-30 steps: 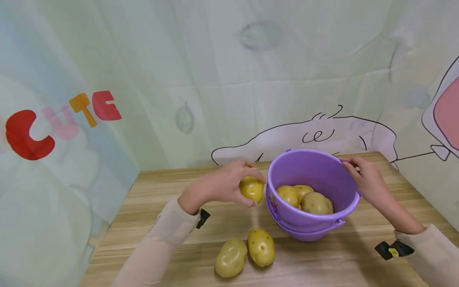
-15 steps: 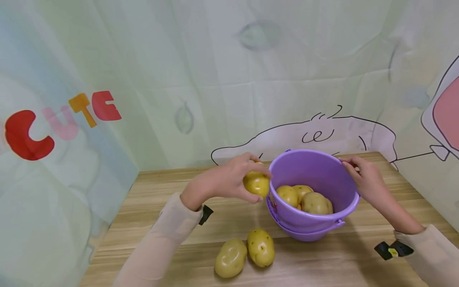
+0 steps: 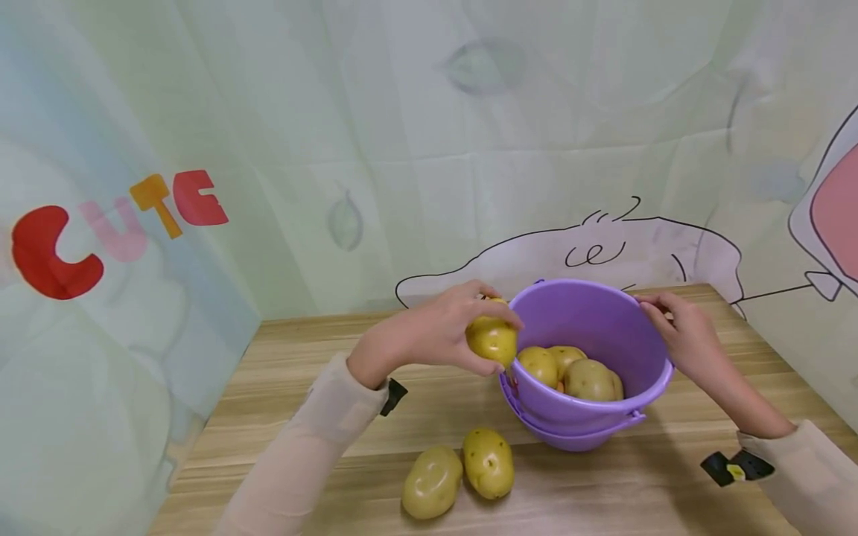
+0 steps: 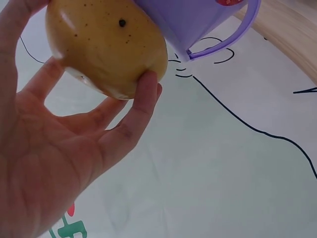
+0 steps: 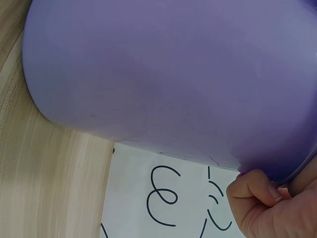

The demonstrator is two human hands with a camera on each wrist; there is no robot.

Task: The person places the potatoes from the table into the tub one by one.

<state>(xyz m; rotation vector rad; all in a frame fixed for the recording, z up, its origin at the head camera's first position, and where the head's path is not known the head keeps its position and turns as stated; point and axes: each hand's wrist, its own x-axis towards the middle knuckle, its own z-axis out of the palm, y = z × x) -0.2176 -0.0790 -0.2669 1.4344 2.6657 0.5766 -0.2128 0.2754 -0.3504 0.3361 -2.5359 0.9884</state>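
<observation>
My left hand grips a yellow potato at the left rim of a purple bucket. In the left wrist view the potato has dark specks, and the fingers and thumb curl about it beside the bucket's wall. Pinching the bucket's right rim is my right hand; the right wrist view shows its curled fingers against the bucket's edge. Inside the bucket lie several potatoes. On the table in front, two more sit side by side, a paler potato and a yellower potato.
The wood-grain table reaches back to a pale printed curtain. Its left side carries the letters CUTE. The bucket's handle hangs down around its front.
My left hand has carried its potato right and slightly up, to the bucket's rim. The right hand, the bucket and the two potatoes on the table have stayed in place.
</observation>
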